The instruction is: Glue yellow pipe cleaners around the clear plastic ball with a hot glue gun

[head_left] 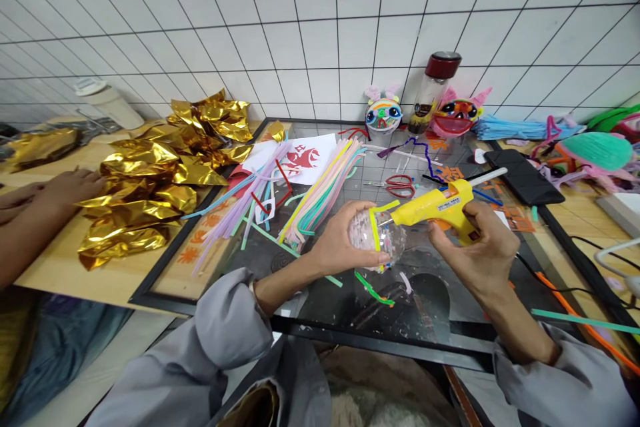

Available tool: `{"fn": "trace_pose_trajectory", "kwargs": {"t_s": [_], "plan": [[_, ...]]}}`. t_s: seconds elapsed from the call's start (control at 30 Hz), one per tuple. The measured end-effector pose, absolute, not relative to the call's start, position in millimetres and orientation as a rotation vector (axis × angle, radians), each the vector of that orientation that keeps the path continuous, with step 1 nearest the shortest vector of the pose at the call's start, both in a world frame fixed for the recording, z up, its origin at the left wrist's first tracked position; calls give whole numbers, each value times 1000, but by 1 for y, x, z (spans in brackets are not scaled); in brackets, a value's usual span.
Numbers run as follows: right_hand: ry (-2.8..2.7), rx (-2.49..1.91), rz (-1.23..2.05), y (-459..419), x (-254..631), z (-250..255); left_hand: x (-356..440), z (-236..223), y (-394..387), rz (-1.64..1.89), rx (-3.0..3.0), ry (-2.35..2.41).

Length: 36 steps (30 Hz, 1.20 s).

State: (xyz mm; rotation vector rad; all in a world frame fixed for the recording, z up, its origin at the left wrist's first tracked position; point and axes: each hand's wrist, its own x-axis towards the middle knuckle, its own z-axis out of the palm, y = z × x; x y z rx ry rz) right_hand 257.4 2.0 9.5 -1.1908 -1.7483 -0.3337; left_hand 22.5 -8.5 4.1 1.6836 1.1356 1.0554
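My left hand point(345, 237) is closed round a clear plastic ball point(395, 243), partly covered in pale fuzzy strips. A yellow pipe cleaner point(376, 232) runs across the ball, one end sticking out past its top. In my right hand point(480, 247) is a yellow hot glue gun point(433, 205), its nozzle pointing left at the ball beside the yellow strip. Whether the tip touches the ball I cannot tell. A white glue stick point(489, 177) juts from the back of the gun. Below the ball lies a short green pipe cleaner point(373, 288) on the dark glass tabletop.
Pipe cleaner bundles point(320, 193) and red-handled scissors point(399, 185) lie beyond my hands. Crumpled gold foil point(145, 173) covers the left, near another person's hand point(75, 185). Decorated balls point(384, 115) and a glass bottle point(429, 97) stand by the tiled wall. A black phone point(525, 177) lies right.
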Motion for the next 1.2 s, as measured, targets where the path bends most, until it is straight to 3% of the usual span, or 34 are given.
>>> {"fn": "trace_pose_trajectory", "kwargs": {"t_s": [1.2], "plan": [[-1747, -1191, -319, 3, 262, 9, 21, 5, -8, 1033, 1739, 1089]]}}
